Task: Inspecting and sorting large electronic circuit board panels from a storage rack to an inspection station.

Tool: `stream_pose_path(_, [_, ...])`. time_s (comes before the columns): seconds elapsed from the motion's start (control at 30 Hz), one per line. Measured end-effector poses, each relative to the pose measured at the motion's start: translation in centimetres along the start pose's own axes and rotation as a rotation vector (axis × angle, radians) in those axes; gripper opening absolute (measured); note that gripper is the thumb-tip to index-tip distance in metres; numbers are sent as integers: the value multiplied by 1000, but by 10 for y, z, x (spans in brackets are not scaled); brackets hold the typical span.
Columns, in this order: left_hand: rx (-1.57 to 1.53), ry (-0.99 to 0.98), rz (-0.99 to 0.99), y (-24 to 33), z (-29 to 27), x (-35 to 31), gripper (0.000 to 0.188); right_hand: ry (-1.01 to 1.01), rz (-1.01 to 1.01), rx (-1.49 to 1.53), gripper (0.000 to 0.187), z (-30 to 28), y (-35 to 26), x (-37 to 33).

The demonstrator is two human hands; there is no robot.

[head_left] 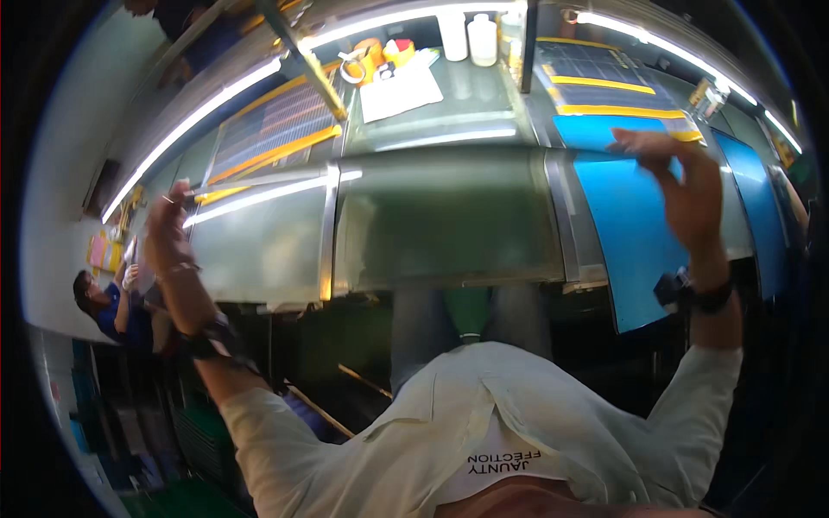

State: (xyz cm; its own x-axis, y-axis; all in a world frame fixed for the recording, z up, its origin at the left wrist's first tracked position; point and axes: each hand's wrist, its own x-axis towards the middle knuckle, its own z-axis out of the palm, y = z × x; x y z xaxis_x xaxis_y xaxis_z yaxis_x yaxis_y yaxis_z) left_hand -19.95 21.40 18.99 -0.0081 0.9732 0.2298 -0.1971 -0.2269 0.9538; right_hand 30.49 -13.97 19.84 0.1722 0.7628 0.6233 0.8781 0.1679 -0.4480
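My left hand (169,231) is raised over the left end of the bench, thumb and fingers pinched together. My right hand (686,186) is up on the right, slightly blurred, with its fingertips pointing inward. Between them runs the straight edge of a thin see-through sheet (449,155), seemingly pinched at both ends; its lower extent is hard to make out. Behind and below my right hand lies a bright blue sheet (630,250), which overhangs the near bench edge. Under the thin sheet is a glassy greenish bench top (449,233) divided by metal strips.
Striped panels with yellow borders lie back left (272,129) and back right (600,82). Orange tape rolls (367,65), white paper (401,93) and white bottles (482,41) stand at the back. Metal posts (528,52) rise there. A co-worker in blue (112,306) is at far left.
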Motion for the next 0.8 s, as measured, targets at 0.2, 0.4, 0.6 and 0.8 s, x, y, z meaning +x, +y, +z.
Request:
stream_pose_path(0.2, [234, -335, 61, -34, 91, 133, 35, -22, 358, 116, 52, 47, 89, 115])
stream_pose_path(0.4, [378, -324, -298, -187, 132, 137, 54, -18, 576, 123, 59, 180, 202, 84])
stream_pose_path(0.6, [1166, -748, 276, -246, 178, 66, 77, -194, 819, 3, 43, 232, 239, 74])
stream_pose_path(0.8, [1581, -902, -44, -265, 196, -59, 95, 9, 506, -165, 53, 151, 286, 17])
